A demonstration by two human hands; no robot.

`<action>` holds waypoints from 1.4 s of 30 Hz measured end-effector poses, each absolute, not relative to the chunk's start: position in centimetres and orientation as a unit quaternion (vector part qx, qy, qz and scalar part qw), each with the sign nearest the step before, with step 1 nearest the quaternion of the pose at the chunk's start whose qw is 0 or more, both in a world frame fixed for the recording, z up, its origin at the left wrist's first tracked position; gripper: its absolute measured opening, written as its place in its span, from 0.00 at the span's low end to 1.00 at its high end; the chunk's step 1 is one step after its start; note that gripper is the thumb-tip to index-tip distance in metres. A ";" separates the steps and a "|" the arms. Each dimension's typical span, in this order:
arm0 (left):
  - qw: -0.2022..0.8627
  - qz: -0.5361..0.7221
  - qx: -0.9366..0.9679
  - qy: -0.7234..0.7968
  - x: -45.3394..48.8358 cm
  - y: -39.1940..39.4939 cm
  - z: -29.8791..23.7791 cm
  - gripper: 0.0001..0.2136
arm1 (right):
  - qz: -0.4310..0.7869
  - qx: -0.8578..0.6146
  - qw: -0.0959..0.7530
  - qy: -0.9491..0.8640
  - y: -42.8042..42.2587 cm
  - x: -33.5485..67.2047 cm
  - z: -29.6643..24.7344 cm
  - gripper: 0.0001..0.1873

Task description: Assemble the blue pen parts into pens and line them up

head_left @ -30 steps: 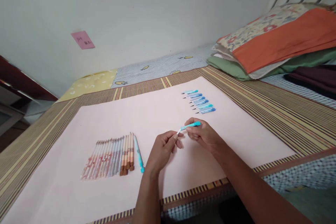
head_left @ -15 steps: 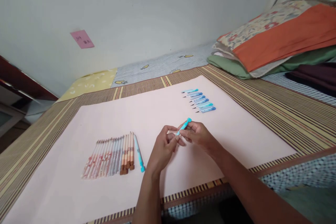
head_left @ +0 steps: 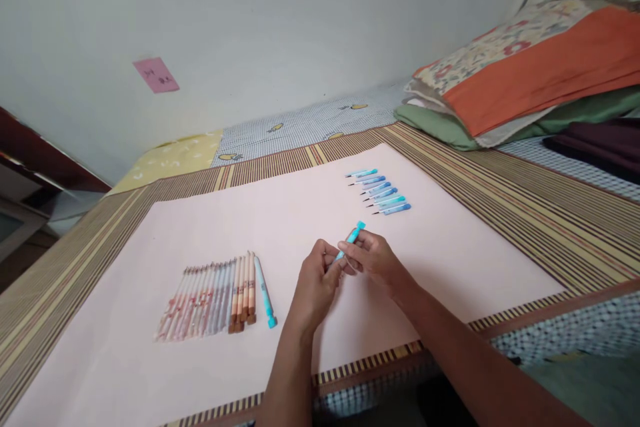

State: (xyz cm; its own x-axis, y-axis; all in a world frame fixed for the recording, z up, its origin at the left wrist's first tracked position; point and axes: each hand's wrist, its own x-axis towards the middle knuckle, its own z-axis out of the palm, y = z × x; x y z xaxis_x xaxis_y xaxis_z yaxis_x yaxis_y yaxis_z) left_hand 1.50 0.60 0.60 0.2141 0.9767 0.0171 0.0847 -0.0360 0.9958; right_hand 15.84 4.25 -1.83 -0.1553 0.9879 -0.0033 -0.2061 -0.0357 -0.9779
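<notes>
Both hands hold one turquoise pen [head_left: 355,235] tilted above a pale pink sheet [head_left: 210,373]. The fingers of my left hand [head_left: 320,275] are closed around its lower end, which they hide. Higher up, my right hand [head_left: 375,255] pinches the barrel with thumb and fingers, and the blocky turquoise end sticks out past them. Left of my hands lies a similar turquoise pen [head_left: 264,291], beside a row of brown-ended pens [head_left: 245,290] and several clear pens with reddish and grey patterns [head_left: 197,300]. Beyond my hands, several short blue and turquoise pen pieces with dark tips [head_left: 383,191] lie in a slanted row.
The sheet rests on a striped mat [head_left: 480,213] over a bed. Folded bedding with an orange band [head_left: 545,80] is piled at the right, near dark folded cloth [head_left: 600,147]. A pink note [head_left: 156,75] is stuck to the wall behind.
My right thumb has shifted up the pen's barrel, and the pen has risen slightly. My left forearm has moved a little to the right. The laid-out pens have stayed put.
</notes>
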 end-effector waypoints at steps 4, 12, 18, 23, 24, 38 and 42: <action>0.531 0.422 0.578 0.454 1.5 0.6 0.7 0.10 | 0.639 -0.361 0.476 -0.484 4.4 16.5 -2.2 0.18; 0.545 0.442 0.556 0.445 1.7 0.5 0.6 0.14 | 0.615 -0.400 0.494 -0.466 3.8 15.7 -1.0 0.18; 0.466 0.426 0.612 0.477 2.4 0.3 0.4 0.06 | 0.583 -0.449 0.530 -0.421 3.7 14.6 -1.6 0.23; 0.449 0.440 0.613 0.478 2.2 0.2 0.8 0.07 | 0.636 -0.368 0.488 -0.471 4.0 15.8 -1.7 0.23; 0.461 0.443 0.606 0.473 2.2 0.2 0.8 0.07 | 0.647 -0.351 0.481 -0.476 4.1 16.1 -1.6 0.22; 0.491 0.445 0.585 0.468 2.1 0.4 0.8 0.10 | 0.635 -0.298 0.455 -0.548 3.8 16.9 -0.6 0.07; 0.511 0.413 0.594 0.465 1.9 0.3 0.8 0.27 | 0.627 -0.319 0.428 -0.567 3.6 17.1 -0.3 0.13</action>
State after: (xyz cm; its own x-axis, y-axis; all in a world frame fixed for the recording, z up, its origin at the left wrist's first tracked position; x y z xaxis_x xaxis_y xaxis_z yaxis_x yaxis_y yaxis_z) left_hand 1.89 0.30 0.80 0.2265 0.9739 0.0143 0.1309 -0.0450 0.9904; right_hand 17.12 3.64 -0.26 -0.4298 0.8989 0.0855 -0.1744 0.0102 -0.9846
